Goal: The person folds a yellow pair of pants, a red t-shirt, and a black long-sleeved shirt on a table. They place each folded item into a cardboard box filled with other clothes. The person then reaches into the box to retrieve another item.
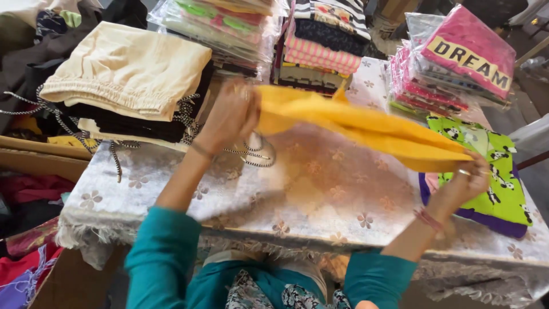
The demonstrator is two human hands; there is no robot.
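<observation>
A table (320, 189) covered by a pale floral cloth is shown, with a cream folded garment (128, 68) stacked on dark ones at the far left. Plastic-wrapped clothing stacks (229, 26) and pink packets (452, 63) are ranged behind; a green printed garment (497, 171) lies at the right.

Both arms reach forward in teal sleeves, forearms bare. The left hand (231, 114) is raised farther out, fingers closed in a grip, a thin bangle at the wrist. The right hand (466, 180) sits nearer, to the right, fingers pinched shut, rings and a red wrist thread showing.
</observation>
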